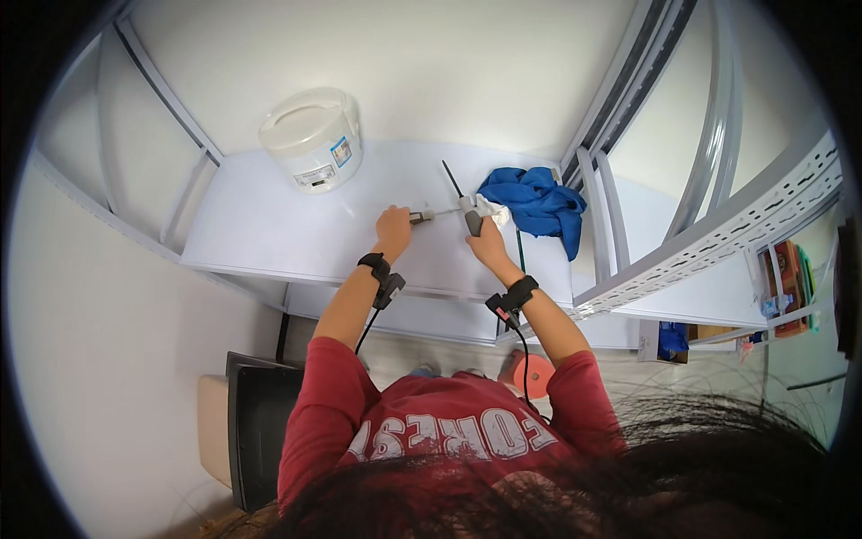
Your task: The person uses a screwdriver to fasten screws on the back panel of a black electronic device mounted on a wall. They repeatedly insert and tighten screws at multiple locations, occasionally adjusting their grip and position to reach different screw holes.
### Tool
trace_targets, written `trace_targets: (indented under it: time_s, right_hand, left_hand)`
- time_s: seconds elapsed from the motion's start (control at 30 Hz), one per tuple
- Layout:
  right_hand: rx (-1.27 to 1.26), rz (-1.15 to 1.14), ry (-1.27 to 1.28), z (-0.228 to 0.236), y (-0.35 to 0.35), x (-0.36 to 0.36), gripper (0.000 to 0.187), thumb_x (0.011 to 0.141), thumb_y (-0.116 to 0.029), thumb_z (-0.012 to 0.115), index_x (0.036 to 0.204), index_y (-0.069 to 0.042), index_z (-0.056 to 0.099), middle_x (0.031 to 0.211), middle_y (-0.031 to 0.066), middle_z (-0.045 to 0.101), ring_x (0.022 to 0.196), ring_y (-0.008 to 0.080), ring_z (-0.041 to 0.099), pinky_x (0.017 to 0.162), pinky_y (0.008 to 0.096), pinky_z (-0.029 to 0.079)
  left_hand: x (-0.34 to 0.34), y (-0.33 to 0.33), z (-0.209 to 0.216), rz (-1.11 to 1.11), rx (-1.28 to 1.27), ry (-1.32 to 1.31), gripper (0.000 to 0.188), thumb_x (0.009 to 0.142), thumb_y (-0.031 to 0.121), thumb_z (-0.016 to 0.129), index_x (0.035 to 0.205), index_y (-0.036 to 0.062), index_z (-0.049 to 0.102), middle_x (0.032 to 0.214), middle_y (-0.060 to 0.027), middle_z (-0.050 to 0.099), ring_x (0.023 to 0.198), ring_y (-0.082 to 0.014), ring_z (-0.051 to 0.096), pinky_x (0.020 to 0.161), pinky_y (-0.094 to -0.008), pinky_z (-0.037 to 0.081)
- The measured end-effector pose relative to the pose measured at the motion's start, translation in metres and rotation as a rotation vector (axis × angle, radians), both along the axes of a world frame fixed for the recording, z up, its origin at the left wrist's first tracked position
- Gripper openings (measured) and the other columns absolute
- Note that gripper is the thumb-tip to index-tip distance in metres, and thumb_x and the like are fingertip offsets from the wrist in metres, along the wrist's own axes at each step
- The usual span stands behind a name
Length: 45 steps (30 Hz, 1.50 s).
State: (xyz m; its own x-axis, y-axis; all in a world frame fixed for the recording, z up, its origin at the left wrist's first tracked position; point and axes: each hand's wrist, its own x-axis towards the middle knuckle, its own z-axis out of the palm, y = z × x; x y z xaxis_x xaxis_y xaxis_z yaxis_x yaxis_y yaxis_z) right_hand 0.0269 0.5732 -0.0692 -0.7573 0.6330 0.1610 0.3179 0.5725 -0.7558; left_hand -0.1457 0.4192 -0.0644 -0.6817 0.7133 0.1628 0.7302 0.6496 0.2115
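My left hand [392, 231] is closed round the dark handle of a slim tool [420, 216] with a light collar. A thin shaft runs from it toward my right hand; it looks like a screwdriver. My right hand [488, 241] grips a grey-handled tool [472, 218] with a long black rod pointing up and away; its exact kind is unclear. The left tool's tip reaches close to the right tool, and I cannot tell whether they touch. Just beyond my right hand lies a crumpled white piece [493, 210], beside a bunched blue cloth [539, 207].
A white rice cooker [314, 144] stands at the back left of the white shelf [269, 229]. Metal uprights [597, 207] and a perforated beam [691, 247] border the right side. Below are a black bin-like object [260, 431] and a pink round stool [534, 375]. Cables hang from both wrist bands.
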Motion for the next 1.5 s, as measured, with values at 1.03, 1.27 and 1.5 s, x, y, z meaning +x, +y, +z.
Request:
trace_targets:
  time_s: [1.03, 1.27, 1.5]
  right_hand:
    - [-0.18, -0.065, -0.062, -0.006, -0.03, 0.007, 0.046, 0.069, -0.015, 0.069, 0.101, 0.007, 0.045, 0.085, 0.0283, 0.063, 0.079, 0.042, 0.064, 0.07, 0.043, 0.05]
    - [-0.167, -0.063, 0.008, -0.004, -0.042, 0.011, 0.046, 0.073, -0.016, 0.068, 0.103, 0.007, 0.042, 0.09, 0.0309, 0.062, 0.085, 0.0458, 0.063, 0.072, 0.0452, 0.05]
    - [-0.159, -0.052, 0.055, -0.01, -0.046, 0.009, 0.045, 0.074, -0.014, 0.068, 0.105, 0.006, 0.042, 0.09, 0.0302, 0.062, 0.087, 0.0458, 0.062, 0.074, 0.0455, 0.05]
  left_hand:
    - [0.074, 0.035, -0.035, -0.423, 0.527, -0.252, 0.048, 0.074, -0.007, 0.049, 0.121, 0.0028, 0.046, 0.091, -0.0165, 0.058, 0.086, -0.0366, 0.056, 0.073, -0.046, 0.045]
    - [0.079, 0.024, -0.022, -0.407, 0.501, -0.248, 0.052, 0.073, -0.007, 0.051, 0.124, 0.0045, 0.046, 0.109, -0.0139, 0.059, 0.1, -0.0353, 0.053, 0.083, -0.0442, 0.047]
    - [0.078, 0.017, -0.022, -0.393, 0.529, -0.253, 0.055, 0.071, -0.007, 0.053, 0.125, 0.0049, 0.046, 0.116, -0.0152, 0.055, 0.106, -0.0373, 0.053, 0.087, -0.0441, 0.046]
